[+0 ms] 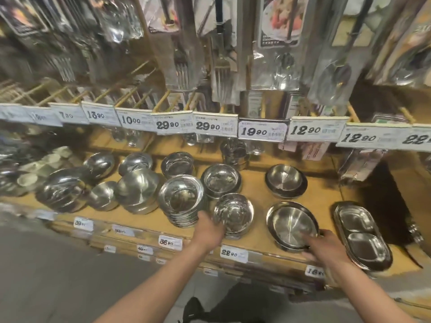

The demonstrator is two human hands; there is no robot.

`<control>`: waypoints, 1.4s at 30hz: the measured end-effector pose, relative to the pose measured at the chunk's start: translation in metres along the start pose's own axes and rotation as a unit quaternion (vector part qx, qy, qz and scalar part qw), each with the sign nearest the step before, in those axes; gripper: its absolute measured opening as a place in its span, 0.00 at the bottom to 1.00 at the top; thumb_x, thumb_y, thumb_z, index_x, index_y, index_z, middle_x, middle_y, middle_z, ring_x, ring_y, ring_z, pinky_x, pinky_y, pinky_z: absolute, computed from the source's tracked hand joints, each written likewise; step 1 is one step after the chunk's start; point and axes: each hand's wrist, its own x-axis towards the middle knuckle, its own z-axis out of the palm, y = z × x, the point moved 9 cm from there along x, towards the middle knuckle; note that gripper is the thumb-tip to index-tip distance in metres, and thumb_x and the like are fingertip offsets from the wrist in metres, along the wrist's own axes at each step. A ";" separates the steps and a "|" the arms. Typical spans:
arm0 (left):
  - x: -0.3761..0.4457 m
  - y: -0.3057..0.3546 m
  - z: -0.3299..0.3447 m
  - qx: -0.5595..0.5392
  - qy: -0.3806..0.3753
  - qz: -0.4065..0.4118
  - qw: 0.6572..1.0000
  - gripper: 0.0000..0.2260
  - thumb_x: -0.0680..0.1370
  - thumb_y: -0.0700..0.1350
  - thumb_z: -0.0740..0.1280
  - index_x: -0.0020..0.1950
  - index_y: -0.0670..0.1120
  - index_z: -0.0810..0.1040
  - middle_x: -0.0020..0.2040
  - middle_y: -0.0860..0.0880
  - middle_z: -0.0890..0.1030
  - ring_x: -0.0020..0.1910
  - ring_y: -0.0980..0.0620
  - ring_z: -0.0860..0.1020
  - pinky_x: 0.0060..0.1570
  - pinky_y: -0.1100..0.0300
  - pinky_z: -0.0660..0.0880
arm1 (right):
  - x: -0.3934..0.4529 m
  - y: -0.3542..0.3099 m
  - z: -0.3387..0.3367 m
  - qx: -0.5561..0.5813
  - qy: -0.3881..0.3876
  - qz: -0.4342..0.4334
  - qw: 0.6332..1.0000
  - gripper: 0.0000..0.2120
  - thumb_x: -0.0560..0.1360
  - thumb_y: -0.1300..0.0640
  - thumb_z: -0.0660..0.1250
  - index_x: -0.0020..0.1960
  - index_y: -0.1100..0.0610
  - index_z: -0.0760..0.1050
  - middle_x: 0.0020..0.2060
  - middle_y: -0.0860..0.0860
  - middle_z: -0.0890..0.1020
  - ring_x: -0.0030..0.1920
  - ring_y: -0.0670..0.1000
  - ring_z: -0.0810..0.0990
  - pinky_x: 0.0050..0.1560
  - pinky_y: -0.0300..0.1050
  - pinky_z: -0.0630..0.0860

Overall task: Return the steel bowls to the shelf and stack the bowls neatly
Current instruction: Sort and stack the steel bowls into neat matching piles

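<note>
Nearest to me, my left hand (207, 229) reaches to the near-left side of a small stack of steel bowls (233, 214) at the front of the wooden shelf (258, 201); its fingers curl against the stack's wall, though blur keeps me from telling whether they truly grip it. That stack sits upright, mouth facing up, round with no long axis to speak of. Just right of it, my right hand (324, 247) lies with spread, loose fingers on the near rim of a shallow steel dish (291, 226), which is tilted, its near edge lower. Right of that dish lies a two-compartment steel tray (361, 236), its long axis running front to back. Pressed close to the left of the small stack stands a taller pile of wide-rimmed bowls (180, 198), crowding my left hand. Behind the small stack sit another bowl stack (220, 180) and a low one (285, 180). Above hang price tags (262, 131) and packaged forks (221, 73).
</note>
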 end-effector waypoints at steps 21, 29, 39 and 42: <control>0.013 0.019 0.046 0.011 -0.021 0.026 0.999 0.20 0.77 0.44 0.72 0.64 0.46 0.68 0.49 0.44 0.83 0.47 0.45 0.85 0.50 0.46 0.83 | 0.001 -0.048 -0.050 -0.354 0.082 -0.134 0.922 0.19 0.80 0.47 0.67 0.61 0.62 0.74 0.43 0.56 0.80 0.44 0.58 0.79 0.43 0.49 0.74; 0.005 -0.003 0.024 -0.040 -0.064 -0.018 0.997 0.18 0.77 0.45 0.71 0.64 0.45 0.70 0.50 0.43 0.84 0.46 0.43 0.85 0.56 0.40 0.79 | -0.022 -0.083 -0.058 -0.265 0.099 -0.204 0.937 0.04 0.78 0.59 0.68 0.51 0.58 0.76 0.34 0.52 0.79 0.37 0.61 0.85 0.39 0.49 0.78; -0.017 -0.041 -0.153 -0.176 -0.013 0.025 0.984 0.07 0.81 0.37 0.65 0.56 0.42 0.81 0.43 0.46 0.85 0.40 0.53 0.84 0.39 0.60 0.81 | -0.074 -0.101 0.069 0.174 -0.144 -0.065 0.972 0.11 0.78 0.68 0.67 0.57 0.56 0.74 0.43 0.62 0.87 0.38 0.56 0.88 0.31 0.41 0.82; 0.004 -0.079 -0.226 -0.220 0.082 -0.008 0.972 0.05 0.82 0.37 0.64 0.52 0.40 0.80 0.42 0.44 0.83 0.36 0.52 0.83 0.35 0.61 0.81 | -0.097 -0.116 0.132 0.174 -0.191 -0.072 0.963 0.16 0.77 0.69 0.68 0.63 0.58 0.74 0.47 0.61 0.87 0.46 0.60 0.88 0.38 0.48 0.85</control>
